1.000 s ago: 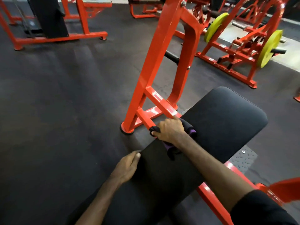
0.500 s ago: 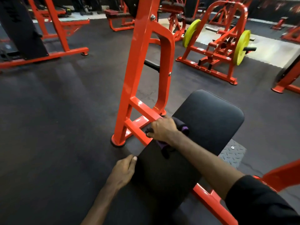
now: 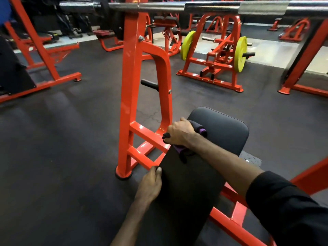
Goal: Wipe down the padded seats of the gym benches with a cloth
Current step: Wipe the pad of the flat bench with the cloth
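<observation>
Left hand (image 3: 150, 183): near left edge of the padded seat (image 3: 191, 174), fingers relaxed against it, bracing.
Right hand (image 3: 179, 133): left edge further up, clutching the bunched cloth (image 3: 198, 129) against the pad.
Far end of seat: bare beyond the cloth.
Advice: flatten cloth, overlap passes edge to edge.
Beyond: orange upright (image 3: 129, 86).

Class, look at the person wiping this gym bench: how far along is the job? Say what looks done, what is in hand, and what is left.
Done: nothing can be confirmed; the padded seat shows no wipe marks.
In hand: the right hand grips a black and purple cloth on the seat's left edge, and the left hand rests on the nearer edge.
Left: the seat's far end, and any other benches.
</observation>
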